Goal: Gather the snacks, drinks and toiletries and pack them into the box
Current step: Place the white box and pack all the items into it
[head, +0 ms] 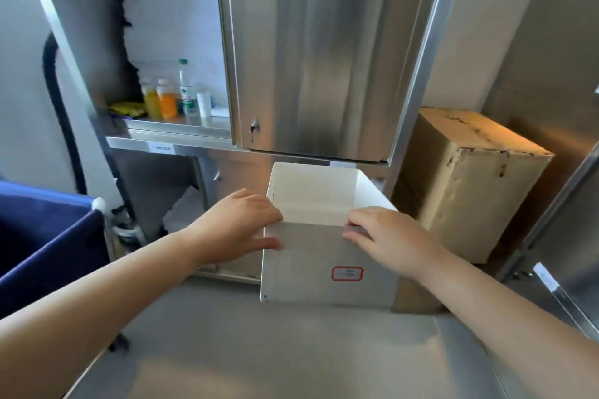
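Note:
A white open-topped box (327,272) with a red-framed label stands on the grey floor below the steel cabinet. My left hand (240,227) grips its near left corner, thumb on the front face. My right hand (389,238) lies on the near right rim with its fingers against the front face. Nothing shows inside the box. On the open cabinet shelf at the left stand two orange juice bottles (160,102), a clear water bottle (187,91) with a green cap, a small white container (203,103) and a yellow-green snack packet (128,108).
A shut steel cabinet door (311,52) hangs above the box. A taped brown carton (466,185) stands to the right. A blue fabric cart (45,243) is at the left, with a black hose behind it. Another steel door edge (557,236) juts in at far right.

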`<state>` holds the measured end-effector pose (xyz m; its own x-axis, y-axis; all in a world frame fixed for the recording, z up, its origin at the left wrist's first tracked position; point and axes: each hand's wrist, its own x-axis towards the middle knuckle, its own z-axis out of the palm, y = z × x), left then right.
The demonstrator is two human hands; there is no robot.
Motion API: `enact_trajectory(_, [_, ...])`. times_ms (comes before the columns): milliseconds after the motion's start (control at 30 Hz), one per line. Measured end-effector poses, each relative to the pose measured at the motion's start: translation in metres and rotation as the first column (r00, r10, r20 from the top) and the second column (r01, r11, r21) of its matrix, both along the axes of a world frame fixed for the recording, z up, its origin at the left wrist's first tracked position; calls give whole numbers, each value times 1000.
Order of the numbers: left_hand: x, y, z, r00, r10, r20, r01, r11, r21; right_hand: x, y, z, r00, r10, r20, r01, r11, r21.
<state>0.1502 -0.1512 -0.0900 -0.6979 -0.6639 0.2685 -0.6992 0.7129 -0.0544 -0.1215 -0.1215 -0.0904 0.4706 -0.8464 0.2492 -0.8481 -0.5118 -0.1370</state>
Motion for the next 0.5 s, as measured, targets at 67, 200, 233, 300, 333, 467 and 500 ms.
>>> enact_trajectory(67, [38, -11, -2, 999, 54, -9, -54, 999, -4, 37, -26, 1, 999, 53, -5, -53, 998, 22])
enact_trajectory(200, [115, -41, -6, 991, 137, 2, -137, 990, -7, 111, -79, -1, 990, 140, -9, -140, 990, 25])
enact_trajectory(233, [134, -49, -6, 988, 151, -1, -151, 988, -6, 129, -93, -2, 988, 156, -13, -156, 988, 19])
enact_trajectory(300, [172, -69, -5, 984, 180, -8, -180, 983, -24, 167, -122, -4, 982, 186, -19, -186, 982, 0])
enact_trajectory(333, [191, -78, -4, 981, 193, -11, -193, 981, -35, 186, -136, -4, 979, 203, -18, -203, 979, -11])
enact_trajectory(467, [258, -109, -1, 970, 245, -3, -244, 965, -99, 255, -186, -4, 964, 267, -19, -267, 963, -25])
enact_trajectory(500, [272, -116, 0, 966, 257, -2, -255, 958, -129, 271, -198, -4, 960, 280, -21, -280, 960, -21])
